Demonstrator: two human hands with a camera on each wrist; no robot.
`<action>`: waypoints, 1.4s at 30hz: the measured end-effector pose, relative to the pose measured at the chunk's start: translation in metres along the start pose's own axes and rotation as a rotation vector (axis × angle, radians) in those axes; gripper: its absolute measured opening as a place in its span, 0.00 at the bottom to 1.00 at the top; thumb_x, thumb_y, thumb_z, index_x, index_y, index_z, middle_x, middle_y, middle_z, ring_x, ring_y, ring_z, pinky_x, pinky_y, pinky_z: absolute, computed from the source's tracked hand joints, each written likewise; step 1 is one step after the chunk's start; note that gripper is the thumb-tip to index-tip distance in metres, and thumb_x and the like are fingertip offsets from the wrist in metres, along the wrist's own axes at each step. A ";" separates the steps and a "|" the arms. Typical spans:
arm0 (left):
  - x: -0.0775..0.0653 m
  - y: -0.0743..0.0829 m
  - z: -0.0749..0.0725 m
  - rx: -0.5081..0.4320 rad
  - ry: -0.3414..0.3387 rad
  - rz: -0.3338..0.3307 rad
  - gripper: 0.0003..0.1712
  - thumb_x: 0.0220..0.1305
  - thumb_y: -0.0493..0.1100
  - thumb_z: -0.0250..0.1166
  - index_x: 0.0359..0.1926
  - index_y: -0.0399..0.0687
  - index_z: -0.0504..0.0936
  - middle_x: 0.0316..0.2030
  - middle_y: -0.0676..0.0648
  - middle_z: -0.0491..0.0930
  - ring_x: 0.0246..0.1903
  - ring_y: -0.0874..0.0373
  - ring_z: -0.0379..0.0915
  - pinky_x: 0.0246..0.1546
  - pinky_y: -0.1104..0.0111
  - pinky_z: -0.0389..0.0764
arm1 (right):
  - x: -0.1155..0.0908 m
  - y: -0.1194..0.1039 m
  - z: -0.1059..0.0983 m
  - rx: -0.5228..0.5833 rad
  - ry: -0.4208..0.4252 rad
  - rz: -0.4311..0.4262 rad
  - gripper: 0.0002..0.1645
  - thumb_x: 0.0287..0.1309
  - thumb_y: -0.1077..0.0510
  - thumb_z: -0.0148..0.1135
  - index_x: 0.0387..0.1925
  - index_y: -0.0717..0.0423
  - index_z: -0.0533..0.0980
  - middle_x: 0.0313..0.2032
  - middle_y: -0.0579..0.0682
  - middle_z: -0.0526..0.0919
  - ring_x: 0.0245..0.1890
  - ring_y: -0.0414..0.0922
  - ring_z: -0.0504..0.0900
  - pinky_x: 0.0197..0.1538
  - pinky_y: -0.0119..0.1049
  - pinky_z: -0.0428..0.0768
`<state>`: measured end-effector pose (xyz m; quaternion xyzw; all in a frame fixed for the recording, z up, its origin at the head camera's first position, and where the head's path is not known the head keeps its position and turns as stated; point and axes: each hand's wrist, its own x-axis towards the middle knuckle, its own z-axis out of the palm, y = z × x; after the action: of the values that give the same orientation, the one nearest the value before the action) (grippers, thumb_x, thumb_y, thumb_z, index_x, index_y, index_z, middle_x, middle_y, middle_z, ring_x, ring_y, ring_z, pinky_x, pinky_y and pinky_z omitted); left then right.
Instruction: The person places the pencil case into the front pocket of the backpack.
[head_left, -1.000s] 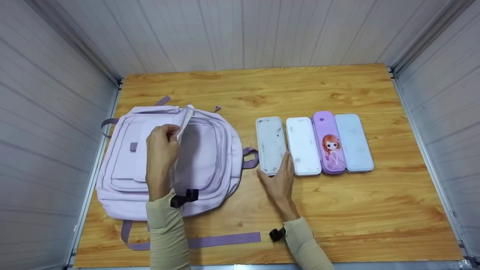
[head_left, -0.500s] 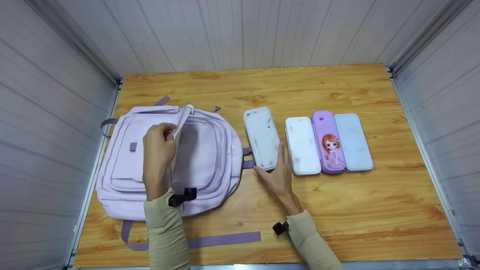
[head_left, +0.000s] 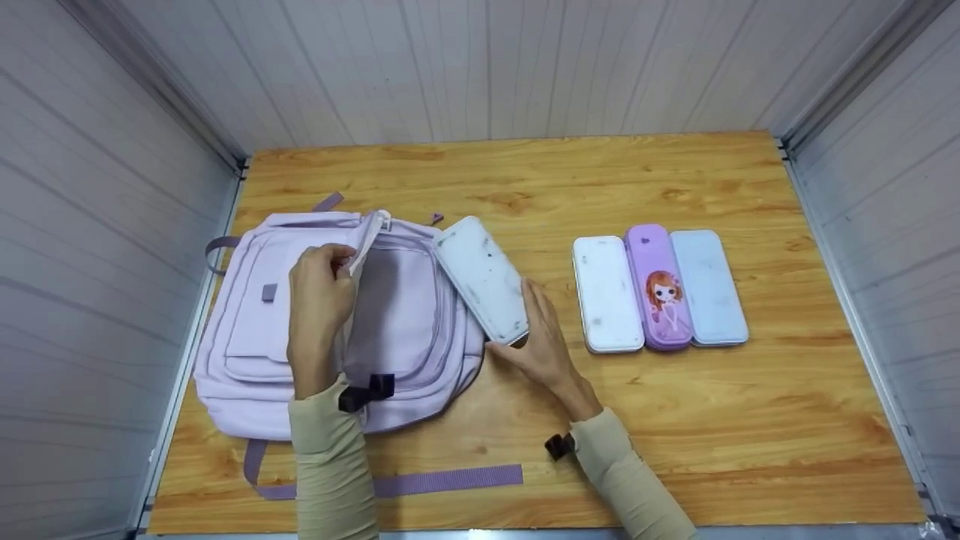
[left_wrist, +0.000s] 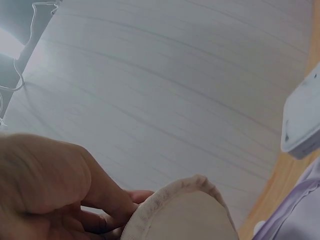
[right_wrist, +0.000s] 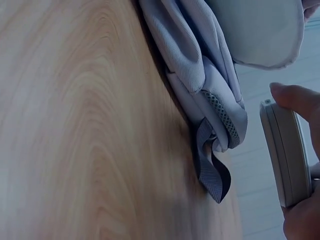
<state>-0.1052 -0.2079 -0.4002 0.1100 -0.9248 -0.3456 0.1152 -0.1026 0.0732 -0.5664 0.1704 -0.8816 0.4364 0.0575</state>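
A lilac backpack [head_left: 255, 322] lies on the wooden table with its front pocket unzipped. My left hand [head_left: 321, 300] pinches the edge of the pocket's flap [left_wrist: 185, 210] and holds it raised. My right hand [head_left: 540, 345] grips the near end of a whitish, smudged pencil case [head_left: 484, 281], thumb on one side and fingers on the other. Tilted to the left, the case overlaps the backpack's right edge in the head view. In the right wrist view the case [right_wrist: 285, 150] is off the table, beside the backpack's top loop [right_wrist: 212, 170].
To the right, a white case [head_left: 609, 292], a purple pencil case with a doll picture [head_left: 656, 255] and a light blue case [head_left: 709, 285] lie side by side. A purple strap [head_left: 450, 480] stretches along the table's front. Pale panels [head_left: 480, 75] wall in the back and sides.
The right hand has lifted the whitish pencil case out of the row and carried it left to the backpack's edge, turning it. The left hand keeps holding the flap in nearly the same place.
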 end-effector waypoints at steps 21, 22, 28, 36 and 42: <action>0.000 0.001 0.001 0.003 0.006 0.003 0.17 0.57 0.26 0.49 0.42 0.29 0.82 0.35 0.34 0.77 0.38 0.43 0.72 0.44 0.55 0.71 | 0.016 -0.019 0.019 -0.062 -0.318 -0.197 0.65 0.45 0.40 0.71 0.73 0.63 0.45 0.73 0.59 0.52 0.73 0.53 0.51 0.73 0.48 0.52; 0.000 0.001 0.001 0.003 0.005 -0.001 0.17 0.57 0.26 0.49 0.42 0.29 0.82 0.35 0.34 0.77 0.38 0.43 0.72 0.44 0.55 0.71 | 0.017 -0.019 0.020 -0.063 -0.332 -0.207 0.65 0.45 0.39 0.70 0.73 0.63 0.45 0.73 0.60 0.51 0.73 0.52 0.50 0.73 0.48 0.51; -0.001 0.000 0.001 0.005 0.006 -0.005 0.17 0.58 0.26 0.49 0.42 0.30 0.82 0.35 0.34 0.77 0.38 0.43 0.72 0.44 0.54 0.71 | 0.022 -0.019 0.020 -0.071 -0.348 -0.201 0.65 0.47 0.38 0.70 0.74 0.60 0.44 0.73 0.58 0.50 0.73 0.50 0.49 0.73 0.45 0.50; -0.001 -0.001 0.002 0.004 0.005 -0.015 0.16 0.58 0.26 0.50 0.43 0.30 0.82 0.35 0.35 0.77 0.37 0.43 0.72 0.43 0.55 0.70 | 0.016 -0.010 0.019 -0.024 -0.277 -0.144 0.66 0.44 0.39 0.73 0.74 0.60 0.46 0.72 0.59 0.52 0.72 0.53 0.52 0.72 0.47 0.53; 0.000 -0.001 0.002 0.003 0.001 0.002 0.17 0.57 0.26 0.49 0.42 0.29 0.82 0.35 0.34 0.77 0.38 0.43 0.72 0.44 0.55 0.70 | 0.013 -0.005 0.016 0.032 -0.187 -0.183 0.61 0.45 0.47 0.75 0.72 0.63 0.50 0.69 0.62 0.58 0.70 0.54 0.57 0.71 0.47 0.56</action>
<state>-0.1054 -0.2069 -0.4021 0.1094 -0.9254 -0.3440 0.1157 -0.1124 0.0549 -0.5695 0.2910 -0.8568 0.4255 0.0119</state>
